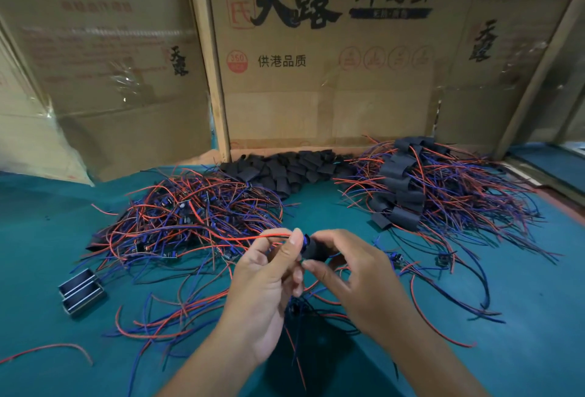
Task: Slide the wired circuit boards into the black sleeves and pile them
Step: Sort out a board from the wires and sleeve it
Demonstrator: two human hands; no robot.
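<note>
My left hand (266,282) pinches a small wired circuit board (305,240) by its end, its red wire trailing off to the left. My right hand (357,273) grips a black sleeve (316,249) around the board's other end. Both hands are above the teal table, near its front middle. A tangled heap of unsleeved boards with red and blue wires (190,216) lies to the left. Loose black sleeves (285,168) are heaped at the back centre. The pile of sleeved boards (408,187) sits at the right.
Cardboard boxes (316,48) wall off the back of the teal table (47,238). Two small metal-edged black boxes (82,290) lie at the left. Stray red and blue wires (443,286) are scattered around and under my hands.
</note>
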